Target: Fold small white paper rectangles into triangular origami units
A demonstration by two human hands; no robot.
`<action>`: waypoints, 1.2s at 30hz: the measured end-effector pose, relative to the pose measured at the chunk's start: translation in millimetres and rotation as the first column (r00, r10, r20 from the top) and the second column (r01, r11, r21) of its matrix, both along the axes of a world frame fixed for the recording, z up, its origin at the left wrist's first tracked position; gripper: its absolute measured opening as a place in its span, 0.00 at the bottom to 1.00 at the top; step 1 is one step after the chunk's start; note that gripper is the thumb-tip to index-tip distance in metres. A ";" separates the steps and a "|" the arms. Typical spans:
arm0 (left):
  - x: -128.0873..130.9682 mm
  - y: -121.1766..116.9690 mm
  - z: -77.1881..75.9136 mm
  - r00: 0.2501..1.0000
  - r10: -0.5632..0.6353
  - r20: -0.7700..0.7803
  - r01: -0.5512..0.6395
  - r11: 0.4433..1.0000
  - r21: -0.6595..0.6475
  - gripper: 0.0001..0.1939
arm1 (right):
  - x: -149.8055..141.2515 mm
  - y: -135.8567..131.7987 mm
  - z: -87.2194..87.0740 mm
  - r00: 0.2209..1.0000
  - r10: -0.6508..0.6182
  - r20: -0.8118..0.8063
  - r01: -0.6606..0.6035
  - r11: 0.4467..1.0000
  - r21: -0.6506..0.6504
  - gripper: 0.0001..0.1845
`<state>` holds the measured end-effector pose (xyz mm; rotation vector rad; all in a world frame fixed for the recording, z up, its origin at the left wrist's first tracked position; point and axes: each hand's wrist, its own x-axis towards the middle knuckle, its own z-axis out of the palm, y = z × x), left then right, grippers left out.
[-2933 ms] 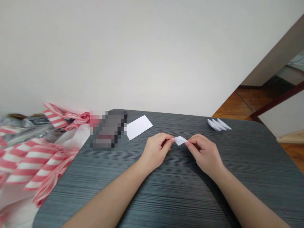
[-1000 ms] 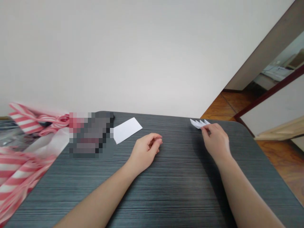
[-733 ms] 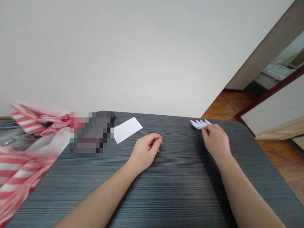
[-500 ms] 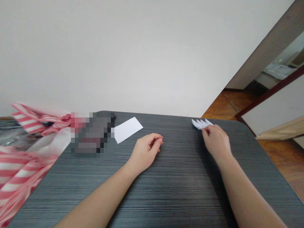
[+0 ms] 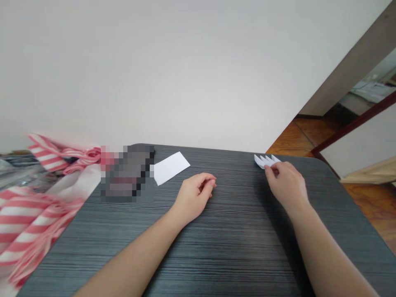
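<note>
My right hand (image 5: 286, 181) is at the far right of the dark table (image 5: 235, 247), thumb and fingers closed on the near edge of a white folded paper (image 5: 262, 161). Several pointed pleats of the paper stick up beyond my fingertips; the rest is hidden behind them. Near the middle of the table, my left hand (image 5: 195, 196) rests with its fingers curled in and the thumb against the forefinger. No object shows in it. Up and left of that hand, a flat white paper rectangle (image 5: 172, 167) lies apart from it.
A blurred-out dark rectangular object (image 5: 130, 171) lies at the table's far left. Pink-and-white striped fabric (image 5: 34, 218) is heaped beyond the left edge. A white wall (image 5: 198, 74) borders the far edge, and wooden floor (image 5: 368, 202) shows on the right.
The whole view has shifted slightly, so everything appears a little further right. Both hands keep nearly the same pose, and the right stays at the folded paper.
</note>
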<state>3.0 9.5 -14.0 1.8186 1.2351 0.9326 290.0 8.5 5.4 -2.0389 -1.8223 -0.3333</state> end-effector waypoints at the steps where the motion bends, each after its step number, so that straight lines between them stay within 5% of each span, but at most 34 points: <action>1: -0.8 0.2 0.0 1.000 0.009 -0.007 -0.008 1.000 0.020 0.09 | -3.7 -1.2 1.1 0.999 0.049 -0.020 -0.048 0.998 0.044 0.14; 5: -8.6 4.1 1.2 0.981 0.123 -0.151 -0.084 0.967 0.241 0.09 | -22.1 -7.4 2.7 0.934 0.333 -0.131 -0.334 0.942 0.012 0.11; 9: -19.8 9.9 8.3 0.862 0.321 -0.391 -0.123 0.883 0.453 0.12 | -37.6 -12.3 1.1 0.814 0.531 -0.235 -0.572 0.802 -0.170 0.11; 16: -39.5 14.7 25.9 0.528 0.567 -0.632 -0.280 0.819 0.501 0.24 | -42.5 -11.0 -5.1 0.785 0.549 -0.287 -0.614 0.750 -0.245 0.12; 20: -51.5 18.2 25.4 0.425 0.585 -0.691 -0.384 0.807 0.448 0.34 | -41.0 -10.5 -7.6 0.788 0.544 -0.287 -0.610 0.754 -0.245 0.13; 27: -66.4 26.0 18.7 0.398 0.567 -0.721 -0.424 0.811 0.403 0.35 | -42.8 -13.3 -7.7 0.793 0.539 -0.285 -0.604 0.760 -0.241 0.14; 36: -69.9 32.1 14.8 0.450 0.571 -0.687 -0.397 0.817 0.419 0.33 | -40.9 -13.3 -8.3 0.788 0.541 -0.293 -0.607 0.762 -0.225 0.15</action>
